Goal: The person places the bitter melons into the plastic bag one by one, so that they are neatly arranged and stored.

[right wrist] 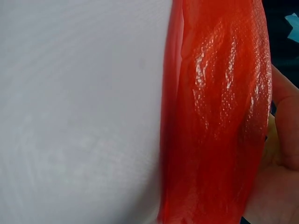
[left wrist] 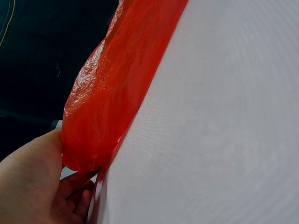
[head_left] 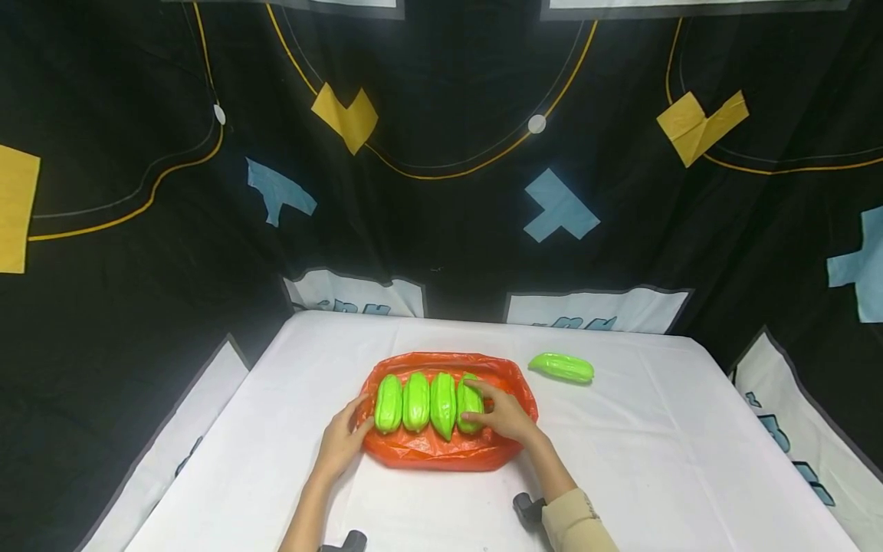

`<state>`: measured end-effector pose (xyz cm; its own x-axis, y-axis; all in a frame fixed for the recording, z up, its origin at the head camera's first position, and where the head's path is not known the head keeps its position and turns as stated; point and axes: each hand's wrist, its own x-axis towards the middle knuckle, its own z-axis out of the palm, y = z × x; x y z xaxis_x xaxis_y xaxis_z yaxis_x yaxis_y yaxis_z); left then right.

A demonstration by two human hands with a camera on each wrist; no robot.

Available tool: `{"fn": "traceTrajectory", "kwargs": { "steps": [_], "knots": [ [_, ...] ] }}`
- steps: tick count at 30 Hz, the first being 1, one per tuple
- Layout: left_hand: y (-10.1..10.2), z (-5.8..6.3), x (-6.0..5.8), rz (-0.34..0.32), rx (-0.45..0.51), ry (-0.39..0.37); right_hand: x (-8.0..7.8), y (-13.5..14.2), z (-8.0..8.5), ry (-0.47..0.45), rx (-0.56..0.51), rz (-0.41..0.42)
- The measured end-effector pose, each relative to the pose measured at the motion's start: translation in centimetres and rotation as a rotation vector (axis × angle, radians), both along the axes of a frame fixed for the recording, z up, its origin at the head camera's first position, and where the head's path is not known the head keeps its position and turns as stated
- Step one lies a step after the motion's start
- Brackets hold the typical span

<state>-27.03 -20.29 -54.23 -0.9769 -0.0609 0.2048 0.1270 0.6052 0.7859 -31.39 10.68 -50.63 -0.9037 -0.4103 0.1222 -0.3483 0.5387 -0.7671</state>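
Observation:
An orange plastic bag (head_left: 441, 452) lies open on the white table (head_left: 655, 460), with several ridged green gourds (head_left: 416, 401) lined up side by side in it. My right hand (head_left: 485, 404) is curled round the rightmost gourd (head_left: 469, 400), thumb at its far end and fingers on its near side. At the bag's left rim, my left hand (head_left: 357, 420) pinches the plastic. One more green gourd (head_left: 562, 367) lies alone on the table, right of the bag. The left wrist view shows the orange bag (left wrist: 107, 93) above my left hand (left wrist: 70, 179). The right wrist view shows the orange bag (right wrist: 215, 116) and my right hand (right wrist: 280, 163).
Black cloth (head_left: 441, 192) with yellow and blue patches hangs behind and beside the table. White cloth stretches left, right and in front of the bag. Dark wrist camera mounts (head_left: 526, 506) show near the front edge.

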Motion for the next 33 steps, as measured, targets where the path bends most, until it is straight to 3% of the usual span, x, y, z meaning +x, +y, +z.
{"fn": "traceTrajectory", "kwargs": {
  "steps": [20, 27, 33],
  "knots": [
    [0.0, 0.0, -0.1, -0.005, 0.012, -0.001, -0.2, 0.0, -0.2, -0.042, 0.029, 0.029],
    [0.1, 0.2, -0.1, -0.01, 0.018, 0.016, -0.3, 0.5, -0.3, -0.055, 0.035, -0.008],
    [0.1, 0.3, 0.1, -0.008, 0.015, 0.009, -0.7, 1.0, 0.6, -0.013, 0.033, -0.039]
  ]
}}
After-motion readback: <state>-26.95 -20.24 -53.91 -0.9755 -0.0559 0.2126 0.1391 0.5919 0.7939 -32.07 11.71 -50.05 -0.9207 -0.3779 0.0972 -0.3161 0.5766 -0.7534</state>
